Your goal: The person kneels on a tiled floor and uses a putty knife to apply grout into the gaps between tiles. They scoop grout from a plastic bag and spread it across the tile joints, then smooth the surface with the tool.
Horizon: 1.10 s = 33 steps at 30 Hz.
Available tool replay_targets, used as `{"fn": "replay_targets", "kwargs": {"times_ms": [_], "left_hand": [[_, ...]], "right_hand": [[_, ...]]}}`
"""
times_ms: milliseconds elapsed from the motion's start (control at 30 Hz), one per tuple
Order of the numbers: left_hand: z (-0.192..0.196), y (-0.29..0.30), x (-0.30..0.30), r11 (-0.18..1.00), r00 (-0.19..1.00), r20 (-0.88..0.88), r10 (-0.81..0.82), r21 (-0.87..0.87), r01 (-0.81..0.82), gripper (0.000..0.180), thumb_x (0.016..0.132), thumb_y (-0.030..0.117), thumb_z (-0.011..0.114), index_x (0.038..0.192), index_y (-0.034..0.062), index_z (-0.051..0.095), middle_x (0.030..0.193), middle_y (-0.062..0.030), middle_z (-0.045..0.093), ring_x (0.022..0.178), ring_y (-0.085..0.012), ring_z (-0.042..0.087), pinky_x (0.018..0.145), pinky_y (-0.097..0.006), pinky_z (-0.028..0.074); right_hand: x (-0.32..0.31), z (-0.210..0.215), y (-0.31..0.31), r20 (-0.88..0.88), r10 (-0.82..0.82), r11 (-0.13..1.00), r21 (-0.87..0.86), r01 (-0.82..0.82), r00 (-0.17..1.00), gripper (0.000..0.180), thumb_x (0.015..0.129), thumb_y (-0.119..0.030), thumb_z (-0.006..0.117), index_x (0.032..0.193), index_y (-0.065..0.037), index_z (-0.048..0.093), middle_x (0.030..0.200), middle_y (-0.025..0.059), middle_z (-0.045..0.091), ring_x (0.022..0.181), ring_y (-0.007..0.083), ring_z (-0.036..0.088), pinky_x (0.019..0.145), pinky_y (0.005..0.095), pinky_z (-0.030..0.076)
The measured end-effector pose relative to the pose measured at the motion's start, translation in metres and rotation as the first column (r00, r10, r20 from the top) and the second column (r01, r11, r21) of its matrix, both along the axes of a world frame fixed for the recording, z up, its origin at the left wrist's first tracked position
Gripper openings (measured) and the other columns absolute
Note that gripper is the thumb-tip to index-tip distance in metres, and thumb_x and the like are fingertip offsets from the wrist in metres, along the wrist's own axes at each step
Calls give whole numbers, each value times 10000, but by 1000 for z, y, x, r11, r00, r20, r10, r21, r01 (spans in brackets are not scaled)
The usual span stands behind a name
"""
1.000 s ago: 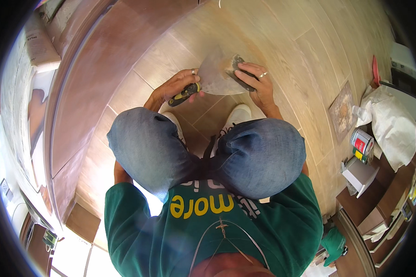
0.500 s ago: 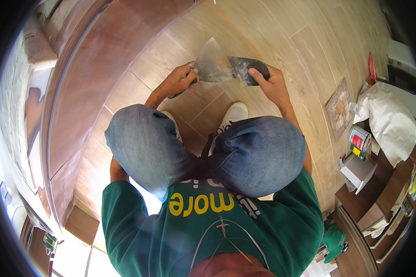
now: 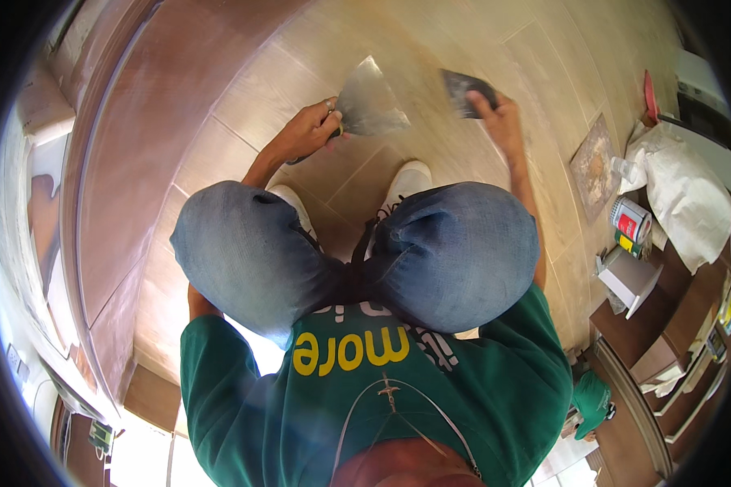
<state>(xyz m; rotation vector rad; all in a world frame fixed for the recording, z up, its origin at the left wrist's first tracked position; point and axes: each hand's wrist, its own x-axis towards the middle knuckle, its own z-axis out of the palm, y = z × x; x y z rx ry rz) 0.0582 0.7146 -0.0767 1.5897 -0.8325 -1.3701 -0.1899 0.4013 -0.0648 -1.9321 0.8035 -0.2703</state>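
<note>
My left hand (image 3: 310,134) is closed round the handle of a putty knife (image 3: 372,99). Its wide triangular blade points away from me over the floor, with smears on the metal. In my right hand (image 3: 500,122) is a dark, flat rectangular spreader (image 3: 463,91), gripped at one end with the thumb on top. Its free edge carries pale residue and faces the putty knife. A gap separates the two tools. Both hands are held out beyond my knees, above the wood-look floor tiles (image 3: 365,174).
Along the left runs a long brown panel (image 3: 150,138). To the right lie a stained square board (image 3: 594,169), a paint can (image 3: 630,220), a white sack (image 3: 684,191) and a whitish box-like piece (image 3: 630,280). A person in green (image 3: 591,403) is at the lower right.
My right hand has drawn the spreader away from the putty knife's blade, to the right and slightly farther out. The left hand and putty knife have shifted slightly.
</note>
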Motion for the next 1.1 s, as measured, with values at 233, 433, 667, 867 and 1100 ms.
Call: {"fn": "replay_targets", "kwargs": {"times_ms": [233,433,667,867,1100], "left_hand": [[8,-2,1,999,999,-12,34,7,-34,346,1071,194,402,1294,-5,577,977,-91,710,827,-135,673,677,-286,551],[14,1,5,995,995,-20,96,8,-96,327,1072,217,403,1227,3,596,928,-76,713,694,-123,628,655,-277,530],[16,-3,5,995,994,-52,96,-4,-96,315,1077,233,396,1195,22,597,913,-75,717,664,-111,614,658,-272,521],[15,-1,2,996,992,-94,84,17,-82,326,1079,241,396,1204,13,592,903,-70,710,658,-110,611,659,-273,521],[17,2,8,996,995,-59,86,10,-86,339,1082,248,393,1222,6,585,912,-73,713,660,-110,614,657,-270,520]], "right_hand": [[-35,-52,-92,-315,146,987,112,-117,938,303,972,-267,709,1086,11,743,884,25,736,778,107,641,746,293,517],[-23,-81,-112,-476,206,975,23,-222,855,269,969,-248,708,1063,2,747,856,13,723,751,103,619,712,313,504],[-35,-83,-107,-224,98,991,108,-75,970,328,930,-311,730,1024,3,734,728,80,670,659,182,587,673,368,481],[-18,-73,-89,-418,133,971,-125,-202,899,302,938,-307,715,1071,-38,748,753,94,689,697,198,627,702,362,500],[-28,-71,-96,-354,116,992,-15,-129,928,263,943,-237,718,1058,-1,745,796,35,718,728,108,617,684,322,495]]}}
